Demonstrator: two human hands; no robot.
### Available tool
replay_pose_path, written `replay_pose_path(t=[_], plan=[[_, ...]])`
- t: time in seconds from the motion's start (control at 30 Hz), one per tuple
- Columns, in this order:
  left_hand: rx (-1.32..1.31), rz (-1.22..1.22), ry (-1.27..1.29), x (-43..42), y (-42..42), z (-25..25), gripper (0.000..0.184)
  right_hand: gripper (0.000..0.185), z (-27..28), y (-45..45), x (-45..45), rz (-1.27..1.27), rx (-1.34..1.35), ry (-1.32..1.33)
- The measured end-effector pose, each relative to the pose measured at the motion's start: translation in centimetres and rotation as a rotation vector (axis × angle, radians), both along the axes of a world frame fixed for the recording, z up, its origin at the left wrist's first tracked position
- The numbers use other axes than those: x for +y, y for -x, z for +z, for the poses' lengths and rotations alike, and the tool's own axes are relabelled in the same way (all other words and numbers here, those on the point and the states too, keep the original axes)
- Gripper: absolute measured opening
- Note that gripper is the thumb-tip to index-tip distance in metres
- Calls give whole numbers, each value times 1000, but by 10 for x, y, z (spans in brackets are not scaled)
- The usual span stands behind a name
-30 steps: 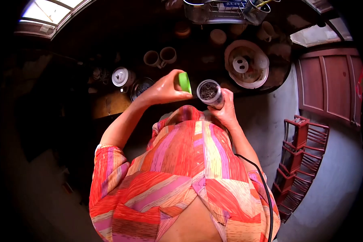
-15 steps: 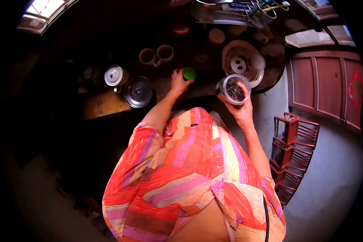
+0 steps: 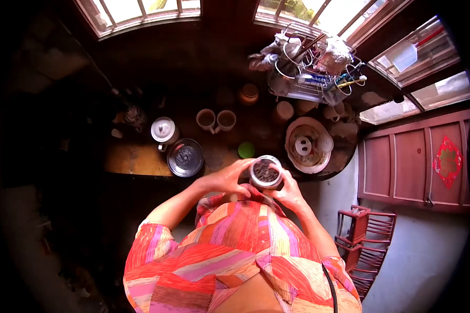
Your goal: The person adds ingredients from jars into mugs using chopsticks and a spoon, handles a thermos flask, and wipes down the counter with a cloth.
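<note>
In front of my body, my right hand (image 3: 288, 192) holds a clear open jar (image 3: 266, 184) from its right side. Dark loose dried bits (image 3: 266, 171), perhaps tea leaves, lie inside it. Beside the jar's left wall is my left hand (image 3: 227, 178), its thumb and fingers spread apart in a curve. Its fingertips come close to the rim; I cannot tell whether they touch. A round green lid (image 3: 246, 150) lies on the dark table (image 3: 258, 136), just beyond the jar.
Two mugs (image 3: 215, 121) stand further back. At left are a lidded white mug (image 3: 163, 129) and a round glass dish (image 3: 186, 157). A basin (image 3: 308, 166) sits at right, with a wire rack (image 3: 310, 86) behind it. Bamboo-like chairs (image 3: 368, 240) stand at lower right.
My left hand has let go of the green lid, which now lies on the table, and has moved to the jar's side. My right hand has brought the jar inward and left. The view has tilted up.
</note>
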State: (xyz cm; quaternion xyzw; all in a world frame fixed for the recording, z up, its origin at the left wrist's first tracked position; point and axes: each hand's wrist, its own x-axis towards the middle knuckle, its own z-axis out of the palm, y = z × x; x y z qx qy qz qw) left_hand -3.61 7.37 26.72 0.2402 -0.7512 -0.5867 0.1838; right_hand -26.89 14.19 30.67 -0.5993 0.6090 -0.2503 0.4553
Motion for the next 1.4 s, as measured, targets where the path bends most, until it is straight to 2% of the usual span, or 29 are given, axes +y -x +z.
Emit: replay_pose_path(t=[0.07,0.13,0.17,0.2,0.23,0.27,0.3,0.33,0.37,0.4,0.43,0.47,0.5,0.57,0.67,0.73,0.77,0.8,0.93,1.0,1.13,1.27,1.3,1.33,1.37,1.4], plan=[[135,65,-218,9,-4,18,102,77,8,-15,-6,103,-22,42],[126,180,-335,15,-8,31,99,83,6,-21,-13,179,-74,18],[178,269,-339,20,-10,29,85,85,10,-22,-17,213,-97,21],[293,307,-384,23,-10,20,80,87,15,-24,-21,253,-121,21],[271,361,-319,28,-14,15,79,90,24,-24,-30,351,-131,68],[246,417,-250,30,-18,22,77,84,40,-21,-40,381,-91,163],[295,501,-234,35,-22,10,75,65,59,-16,-54,374,29,244],[310,553,-219,37,-27,4,74,37,75,-9,-72,318,118,344],[360,598,-277,40,-32,9,73,19,91,0,-94,282,202,586],[407,639,-339,44,-37,13,72,10,108,7,-115,177,236,631],[451,681,-396,47,-42,9,70,7,136,8,-136,178,441,795],[453,683,-391,48,-47,9,70,4,158,5,-155,165,565,847],[430,703,-360,50,-52,10,69,5,172,7,-178,241,757,996],[423,726,-340,54,-58,8,67,13,190,0,-221,329,1099,1009],[428,758,-323,58,-62,-4,68,10,182,-10,-270,420,1398,819],[348,789,-304,62,-65,-2,70,8,170,-11,-287,533,1354,821],[350,805,-303,64,-65,-1,70,8,168,-13,-292,610,1437,796],[353,823,-307,67,-66,-2,70,9,166,-16,-295,595,1399,784],[388,861,-361,77,-69,-9,70,13,165,-17,-301,691,1542,812],[382,858,-322,78,-69,-11,69,13,158,-14,-316,682,1606,671],[346,847,-318,79,-74,-7,70,13,145,-4,-335,802,1676,775],[312,876,-303,78,-78,-4,71,12,134,9,-343,749,1690,898],[308,875,-302,76,-80,-4,71,13,165,-14,-314,607,1717,679],[260,880,-252,75,-82,-4,72,14,176,-14,-312,498,1667,613],[212,885,-206,75,-83,-4,72,15,182,-10,-310,441,1560,719],[176,899,-175,75,-83,1,72,15,188,4,-319,430,1544,713]])
